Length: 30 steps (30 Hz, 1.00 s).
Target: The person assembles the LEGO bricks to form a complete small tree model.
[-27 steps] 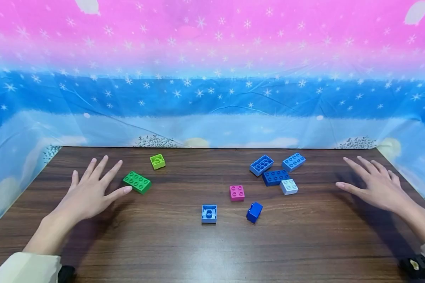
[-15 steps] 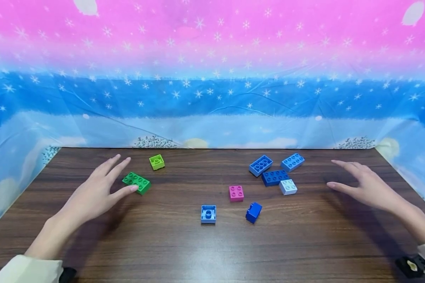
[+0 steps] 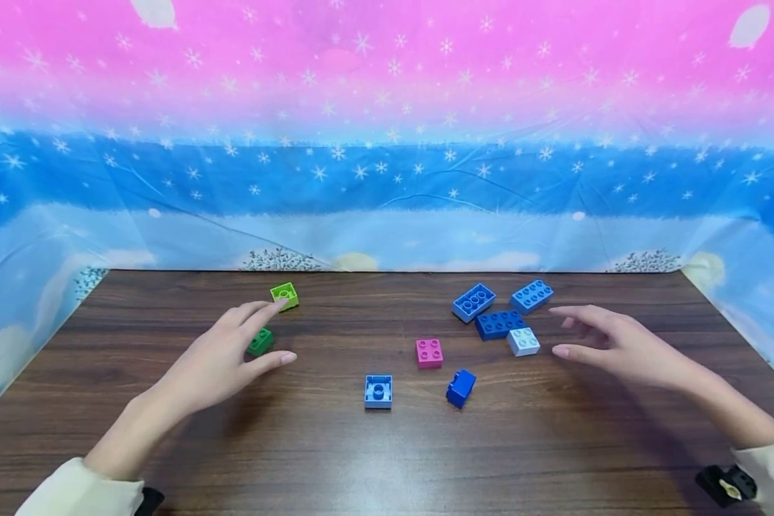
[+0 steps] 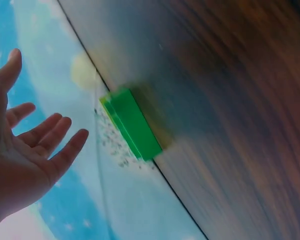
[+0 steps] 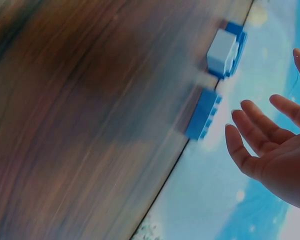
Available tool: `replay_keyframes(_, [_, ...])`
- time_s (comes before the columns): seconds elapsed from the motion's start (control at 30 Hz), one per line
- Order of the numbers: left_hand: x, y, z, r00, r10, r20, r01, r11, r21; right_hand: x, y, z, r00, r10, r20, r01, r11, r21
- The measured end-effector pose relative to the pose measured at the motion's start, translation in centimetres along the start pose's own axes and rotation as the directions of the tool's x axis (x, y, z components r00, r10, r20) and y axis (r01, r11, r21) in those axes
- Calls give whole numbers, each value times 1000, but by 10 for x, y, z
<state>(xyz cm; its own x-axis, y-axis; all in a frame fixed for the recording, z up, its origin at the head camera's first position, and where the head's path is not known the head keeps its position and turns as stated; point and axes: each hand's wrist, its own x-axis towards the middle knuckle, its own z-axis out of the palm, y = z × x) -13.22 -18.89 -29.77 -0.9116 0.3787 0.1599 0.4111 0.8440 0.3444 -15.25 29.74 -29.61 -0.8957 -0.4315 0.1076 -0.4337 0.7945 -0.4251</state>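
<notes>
Hovering to the L of the pink brick (image 3: 428, 354), the L hand (image 3: 219, 355) is relaxed, fingers loosely extended, thumb apart, nothing gripped. It partly covers the green brick (image 3: 261, 342), L of pink; in the head view a fingertip overlaps the lime brick (image 3: 280, 289), hollow side up, farther back & L of pink. Touching lime? Can't tell; L wrist cam shows a gap btwn hand & green. R hand (image 3: 626, 347), well R of pink, also grips nothing, fingers a bit bent, tips near the white brick (image 3: 524, 342), studs up, R of pink. Behind pink to its R, grouped w/ white: long dk-blue brick (image 3: 498, 326) & lt-blue brick (image 3: 532, 296), both studs up, plus hollow-up blue brick (image 3: 474, 302). Nearer the person than pink: square blue brick (image 3: 378, 392), hollow up, to its L; small dk-blue brick (image 3: 461, 388), on its side, to its R. All on wood table (image 3: 335, 459); snowflake cloth (image 3: 387, 172) beyond pink.
</notes>
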Motion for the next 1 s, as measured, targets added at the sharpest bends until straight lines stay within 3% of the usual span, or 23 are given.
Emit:
replay_keyframes(0.5, [24,42,34,986,146,82,-134,982,-134,24,-45,33,985,-109,137,91,988,128])
replay_keyframes(0.7, [38,63,48,980,167,110,-144,971,-193,32,-57,48,971,-174,163,138,968,211])
replay_keyframes(1.0, [58,86,71,976,156,153,-118,966,-229,39,-73,65,965,-192,177,156,968,198])
